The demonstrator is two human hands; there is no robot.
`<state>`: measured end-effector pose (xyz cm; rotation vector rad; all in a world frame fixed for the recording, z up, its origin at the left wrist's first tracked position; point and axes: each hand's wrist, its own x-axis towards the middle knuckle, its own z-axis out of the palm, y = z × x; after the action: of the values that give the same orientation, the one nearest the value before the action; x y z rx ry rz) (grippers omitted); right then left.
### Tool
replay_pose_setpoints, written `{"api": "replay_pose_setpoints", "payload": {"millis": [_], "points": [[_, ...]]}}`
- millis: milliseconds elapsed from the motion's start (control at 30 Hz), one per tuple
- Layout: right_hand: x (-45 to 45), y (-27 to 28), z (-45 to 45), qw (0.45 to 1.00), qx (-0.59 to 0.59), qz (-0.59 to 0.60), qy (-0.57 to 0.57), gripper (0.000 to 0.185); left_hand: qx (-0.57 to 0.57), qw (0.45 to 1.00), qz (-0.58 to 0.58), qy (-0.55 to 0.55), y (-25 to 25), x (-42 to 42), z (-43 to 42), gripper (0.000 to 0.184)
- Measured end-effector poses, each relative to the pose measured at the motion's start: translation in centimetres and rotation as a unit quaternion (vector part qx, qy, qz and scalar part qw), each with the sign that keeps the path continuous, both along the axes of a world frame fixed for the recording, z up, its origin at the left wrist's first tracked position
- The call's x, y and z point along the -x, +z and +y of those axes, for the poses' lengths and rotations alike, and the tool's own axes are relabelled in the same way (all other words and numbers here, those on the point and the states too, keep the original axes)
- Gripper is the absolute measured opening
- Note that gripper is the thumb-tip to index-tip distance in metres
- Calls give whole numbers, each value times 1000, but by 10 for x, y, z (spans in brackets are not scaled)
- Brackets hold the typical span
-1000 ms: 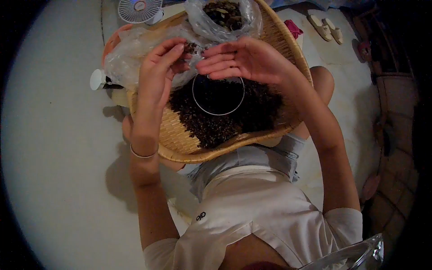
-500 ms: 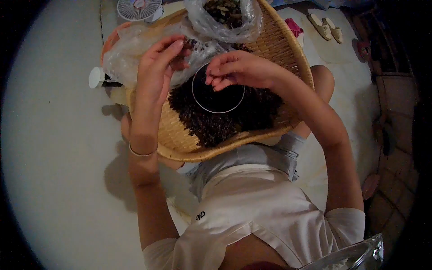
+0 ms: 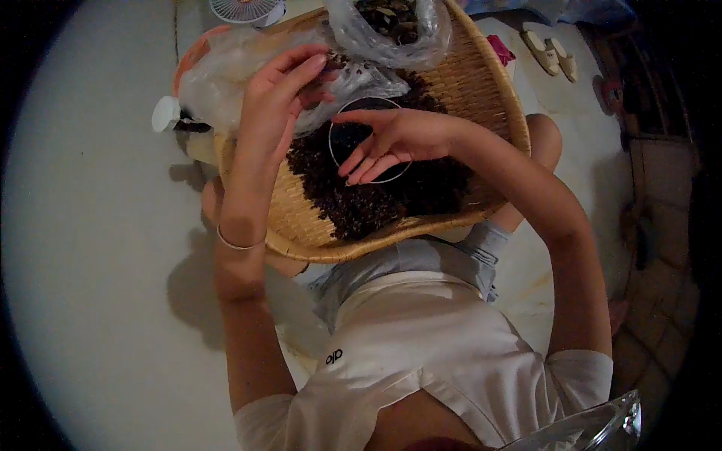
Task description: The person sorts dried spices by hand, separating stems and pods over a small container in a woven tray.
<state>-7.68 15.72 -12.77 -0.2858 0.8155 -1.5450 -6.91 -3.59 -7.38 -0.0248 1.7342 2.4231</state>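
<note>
My left hand (image 3: 284, 94) is raised over the left part of a woven basket (image 3: 466, 75), thumb and fingers pinched together by some small dark bits; what it holds is too small to make out. Over a round bowl with a pale rim (image 3: 347, 135), my right hand (image 3: 395, 143) has its fingers spread, with nothing seen in it. The bowl has dark contents and sits among a heap of small dark dried pieces (image 3: 353, 207). Behind my left hand lies a crumpled clear plastic bag (image 3: 218, 79).
An open plastic bag (image 3: 432, 45) of dark leafy pieces stands at the basket's far side. Left of the basket is a white-capped container (image 3: 165, 113). A small fan (image 3: 244, 9) is at the top, and pale slippers (image 3: 543, 54) lie on the floor at the right.
My right hand has moved from beside my left fingertips down over the bowl; its fingers drew together, then spread. My left hand keeps its pinched pose. The view has shifted slightly.
</note>
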Motion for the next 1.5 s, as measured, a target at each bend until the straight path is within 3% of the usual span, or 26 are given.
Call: {"api": "replay_pose_setpoints", "payload": {"millis": [233, 433, 500, 600, 733, 800, 933, 1000, 1033, 1100, 1133, 1233, 1367, 1500], "points": [[1, 0, 2, 997, -48, -52, 17, 78, -7, 1000, 11, -15, -1, 2, -1, 23], [0, -5, -1, 999, -30, -23, -20, 55, -9, 1000, 18, -17, -1, 3, -3, 22], [3, -5, -3, 996, -29, -73, -31, 45, -13, 1000, 21, -13, -2, 4, -4, 22], [3, -4, -4, 991, -8, -126, -45, 46, -13, 999, 31, -5, 0, 5, -6, 22], [9, 5, -7, 994, 4, -97, -48, 46, 12, 999, 50, -3, 4, 4, -9, 21], [20, 12, -13, 988, 24, 10, -151, 42, 12, 999, 53, 6, 6, 4, -10, 21], [60, 32, -49, 975, 60, 46, -207, 40, 37, 997, 52, 51, 13, 4, -11, 22], [71, 34, -61, 959, 62, 221, -164, 37, 65, 994, 62, 59, 20, 1, -7, 22], [73, 32, -61, 958, 65, 225, -165, 37, 90, 991, 66, 70, 22, 0, -6, 23], [74, 26, -60, 906, 91, 385, -151, 38, 114, 987, 96, 67, 24, -2, -5, 22], [70, 37, -56, 939, -21, 291, -184, 43, 135, 981, 123, 66, 24, -2, -5, 21], [66, 38, -26, 955, -74, 214, -193, 55, 139, 976, 153, 67, 23, -9, 1, 18], [34, 64, 10, 962, -73, 174, -199, 55, 212, 956, 190, 78, 24, -13, 9, 16], [13, 62, 16, 952, -49, 213, -216, 35, 313, 916, 239, 77, 30, -21, 21, 16]]}}
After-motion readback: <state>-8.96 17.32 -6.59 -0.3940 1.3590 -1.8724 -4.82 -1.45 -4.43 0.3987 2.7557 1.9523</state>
